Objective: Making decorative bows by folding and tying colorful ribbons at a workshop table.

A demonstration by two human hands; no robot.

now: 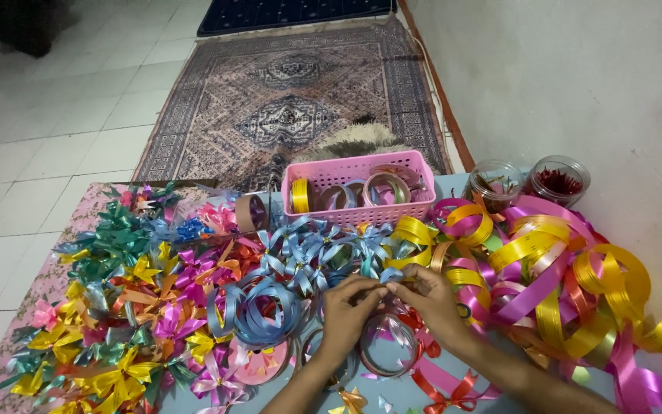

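A low surface (430, 391) by the rug (293, 100) is heaped with ribbon bows (116, 307). Your left hand (346, 310) and right hand (430, 299) meet, fingers pinched together on a small ribbon piece (385, 287). You seem mid-fold; the next move needs a steady pinch.

**What the view withholds**

Whatever the left hand (349, 307) and right hand (427, 297) pinch between their fingertips is too small and covered to tell. Both forearms run off the bottom edge. The heap of glossy multicoloured ribbon bows (128, 307) is cut by the lower-left corner, and the loose pink and yellow ribbon coils (568, 284) by the lower-right. The pink slotted plastic basket (358, 188) hides the lower parts of its ribbon rolls. The contents of two clear round jars (530, 182) are too small to identify. The worktop (400, 391) lies mostly buried.
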